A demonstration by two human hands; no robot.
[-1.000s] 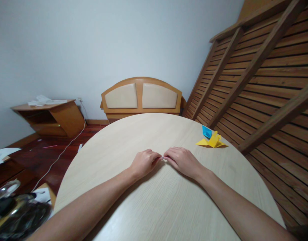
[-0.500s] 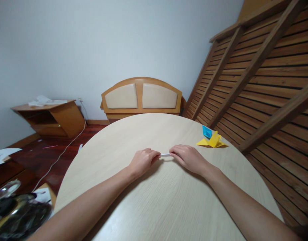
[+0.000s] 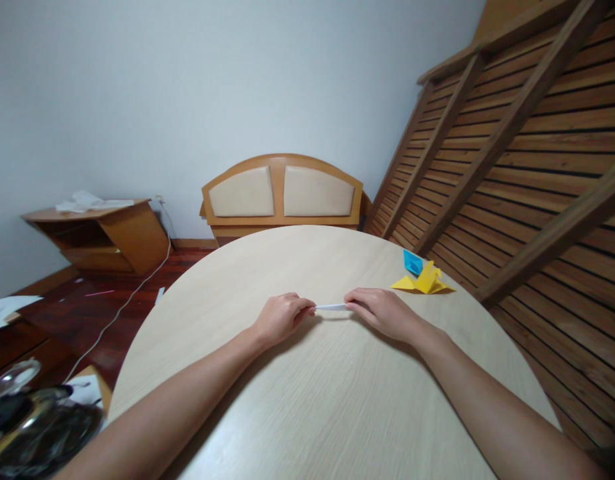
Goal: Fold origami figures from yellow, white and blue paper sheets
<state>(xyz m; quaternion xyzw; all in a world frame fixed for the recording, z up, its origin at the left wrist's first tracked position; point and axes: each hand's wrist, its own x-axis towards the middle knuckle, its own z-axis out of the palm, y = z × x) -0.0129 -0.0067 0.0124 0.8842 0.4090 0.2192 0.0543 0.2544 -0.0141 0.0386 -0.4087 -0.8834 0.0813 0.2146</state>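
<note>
A narrow white strip of folded paper [image 3: 330, 307] is stretched between my two hands, just above the round table [image 3: 307, 400]. Its left end is pinched by my left hand [image 3: 286, 318], fingers closed together. The other end sits between the thumb and fingers of my right hand [image 3: 380, 312]. Both ends of the strip are hidden by the fingers. Beyond my right hand, a yellow origami crane [image 3: 426, 280] rests on the tabletop, and a small blue origami piece [image 3: 413, 262] stands behind it.
A wooden headboard [image 3: 280, 190] with cream panels stands past the table. Wooden slats [image 3: 537, 167] lean along the right side. At left are a low cabinet [image 3: 122, 237] with papers, a white cable [image 3: 132, 293] on the floor and a dark plastic bag [image 3: 47, 433].
My hands have moved slightly apart along the strip, so more of the white paper shows between them. The yellow and blue paper figures stay in place.
</note>
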